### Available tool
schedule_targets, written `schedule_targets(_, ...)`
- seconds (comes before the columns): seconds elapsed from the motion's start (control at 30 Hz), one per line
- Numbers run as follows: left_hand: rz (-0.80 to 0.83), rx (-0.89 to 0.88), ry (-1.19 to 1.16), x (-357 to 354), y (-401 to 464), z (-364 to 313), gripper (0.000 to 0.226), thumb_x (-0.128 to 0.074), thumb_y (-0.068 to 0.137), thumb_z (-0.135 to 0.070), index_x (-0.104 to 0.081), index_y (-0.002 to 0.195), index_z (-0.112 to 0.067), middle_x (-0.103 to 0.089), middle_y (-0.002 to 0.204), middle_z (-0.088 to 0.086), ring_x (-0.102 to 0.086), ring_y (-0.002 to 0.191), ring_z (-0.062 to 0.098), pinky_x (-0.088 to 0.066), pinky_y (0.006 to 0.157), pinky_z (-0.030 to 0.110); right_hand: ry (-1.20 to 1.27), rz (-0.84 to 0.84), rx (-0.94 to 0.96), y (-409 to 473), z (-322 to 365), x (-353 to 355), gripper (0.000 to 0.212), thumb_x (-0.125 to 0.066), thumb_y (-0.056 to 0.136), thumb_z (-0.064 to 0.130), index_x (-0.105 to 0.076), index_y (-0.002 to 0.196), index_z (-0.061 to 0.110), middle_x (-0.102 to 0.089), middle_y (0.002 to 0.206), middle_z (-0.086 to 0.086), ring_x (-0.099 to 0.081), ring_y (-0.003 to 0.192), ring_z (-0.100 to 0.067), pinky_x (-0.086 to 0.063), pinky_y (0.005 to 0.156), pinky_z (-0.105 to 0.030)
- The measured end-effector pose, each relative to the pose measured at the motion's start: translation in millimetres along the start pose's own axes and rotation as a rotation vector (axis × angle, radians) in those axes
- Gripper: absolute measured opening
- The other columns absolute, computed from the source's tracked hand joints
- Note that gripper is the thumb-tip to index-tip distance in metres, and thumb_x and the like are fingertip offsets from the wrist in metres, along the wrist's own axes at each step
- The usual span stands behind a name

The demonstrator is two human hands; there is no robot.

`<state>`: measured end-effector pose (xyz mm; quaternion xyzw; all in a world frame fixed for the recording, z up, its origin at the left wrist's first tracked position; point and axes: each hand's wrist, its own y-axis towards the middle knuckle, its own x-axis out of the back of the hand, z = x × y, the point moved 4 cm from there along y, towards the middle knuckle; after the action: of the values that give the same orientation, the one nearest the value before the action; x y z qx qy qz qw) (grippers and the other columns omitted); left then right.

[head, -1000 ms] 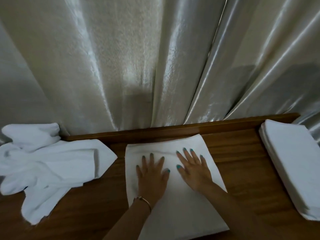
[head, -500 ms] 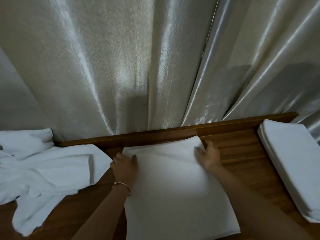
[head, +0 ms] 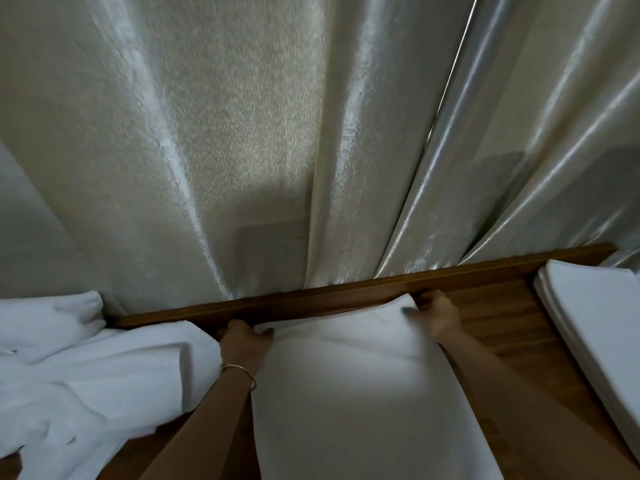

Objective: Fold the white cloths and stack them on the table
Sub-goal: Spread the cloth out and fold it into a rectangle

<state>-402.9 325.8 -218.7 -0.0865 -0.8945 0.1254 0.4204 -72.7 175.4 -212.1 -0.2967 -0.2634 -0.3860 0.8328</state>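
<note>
Head view. Cloth [head: 349, 386] lies flat on the table [head: 491, 323], centre frame running down to 6 o'clock, its far edge close to the table's back rail [head: 311, 299]. Left hand [head: 244, 344] pinches the far-left corner of the cloth at about 8 o'clock from frame centre, thumb on top with a teal nail showing, fingers curled under the edge. Right hand [head: 438, 313] pinches the far-right corner at about 4 o'clock, thumb on top, fingers wrapped over the edge. Hands well apart, one at each far corner, both clamped on the cloth. Far edge looks slightly lifted between them; how far off the wood, cannot tell. Bracelet [head: 239, 370] on the left wrist.

Pile [head: 86, 368] of loose unfolded white cloths at 8–9 o'clock, crumpled, its right edge just beside the left forearm, partly overhanging the table's left end. Stack [head: 599, 334] of folded white cloths at 3–4 o'clock on the table's right side, edges aligned, apart from the cloth with bare wood between. Curtain [head: 277, 133], pale and shiny with vertical folds, fills the upper frame from 9 through 12 to 3 o'clock and hangs behind the rail.
</note>
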Motion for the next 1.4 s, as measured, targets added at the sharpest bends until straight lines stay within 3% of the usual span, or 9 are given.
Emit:
schedule_targets(0.1,0.030,-0.028,0.069,2.2,2.4,0.1,0.029,-0.066,0.082,-0.035,-0.068,0.083,-0.006,-0.068,0.088,0.015,-0.059,0.101,0.037,-0.047,0.085,0.036,0.058,0.000,-0.012,0.8,3.6,2.5,0.037,-0.079,0.077,0.016,-0.061,0.108,0.004,-0.066,0.102,-0.012,-0.060,0.100,-0.028,-0.046,0.084,-0.030)
schedule_targets(0.2,0.047,-0.038,0.069,0.5,1.0,-1.8,0.031,-0.066,0.083,-0.034,-0.065,0.101,-0.008,-0.066,0.108,0.015,-0.053,0.112,0.036,-0.041,0.095,0.034,0.115,0.017,0.033,-3.8,10.8,6.1,0.024,-0.073,0.079,0.004,-0.061,0.100,0.005,-0.062,0.087,-0.006,-0.057,0.088,-0.022,-0.046,0.079,-0.029)
schedule_targets(0.33,0.034,-0.081,-0.220,1.1,-11.4,-12.1,0.031,-0.065,0.086,-0.010,-0.037,0.098,-0.003,-0.057,0.115,0.029,-0.055,0.107,0.040,-0.041,0.082,0.035,0.151,0.067,0.201,-15.6,20.4,19.9,0.031,-0.063,0.081,-0.011,-0.062,0.105,0.008,-0.059,0.096,-0.012,-0.057,0.093,-0.027,-0.051,0.088,-0.044)
schedule_targets(0.43,-0.017,-0.162,-0.262,12.8,-25.8,-14.1,0.032,-0.063,0.088,-0.008,-0.041,0.110,0.000,-0.059,0.109,0.027,-0.056,0.103,0.041,-0.045,0.077,0.034,-0.002,0.121,0.366,-27.0,28.1,36.7,0.039,-0.059,0.084,-0.010,-0.066,0.114,0.014,-0.060,0.104,-0.009,-0.057,0.099,-0.024,-0.051,0.092,-0.042)
schedule_targets(0.53,-0.013,-0.354,-0.285,30.5,-46.4,-13.8,0.036,-0.063,0.088,-0.010,-0.048,0.120,-0.016,-0.061,0.089,0.004,-0.060,0.080,0.018,-0.043,0.061,0.018,-0.185,0.106,0.520,-42.2,35.7,58.4,0.034,-0.062,0.083,-0.003,-0.074,0.105,0.020,-0.063,0.108,0.001,-0.058,0.102,-0.015,-0.049,0.095,-0.035)
schedule_targets(0.7,-0.109,-0.704,-0.123,71.2,-84.1,-22.7,0.021,-0.067,0.084,-0.005,-0.064,0.098,-0.020,-0.060,0.097,-0.002,-0.059,0.092,0.017,-0.038,0.081,0.004,-0.230,0.122,0.554,-65.4,36.6,93.4,0.021,-0.072,0.076,-0.003,-0.072,0.083,0.017,-0.069,0.096,-0.006,-0.065,0.093,-0.023,-0.054,0.083,-0.035)
schedule_targets(0.97,-0.073,-0.928,0.181,116.6,-156.1,-38.1,0.025,-0.060,0.091,-0.013,-0.065,0.115,-0.012,-0.060,0.114,0.004,-0.060,0.102,0.017,-0.039,0.088,0.014,-0.237,0.130,0.543,-109.8,51.7,162.3,0.021,-0.080,0.077,0.023,-0.064,0.065,0.021,-0.069,0.077,-0.001,-0.063,0.075,-0.013,-0.043,0.062,-0.020)
schedule_targets(1.27,-0.181,-1.037,0.192,165.8,-225.7,-63.6,0.008,-0.060,0.092,-0.022,-0.061,0.097,-0.028,-0.057,0.087,-0.012,-0.054,0.081,0.005,-0.039,0.073,0.015,-0.146,0.036,0.674,-169.5,85.9,241.8,0.023,-0.076,0.079,0.005,-0.057,0.069,0.015,-0.057,0.065,-0.003,-0.055,0.068,-0.018,-0.039,0.051,-0.008)
schedule_targets(1.4,-0.205,-1.020,0.161,190.5,-253.9,-83.9,0.005,-0.059,0.092,-0.026,-0.062,0.094,-0.022,-0.061,0.082,-0.006,-0.057,0.076,0.009,-0.043,0.070,0.024,-0.121,-0.010,0.720,-186.9,103.2,274.8,0.026,-0.074,0.079,0.000,-0.057,0.067,0.015,-0.063,0.079,-0.013,-0.059,0.077,-0.022,-0.045,0.069,-0.027)
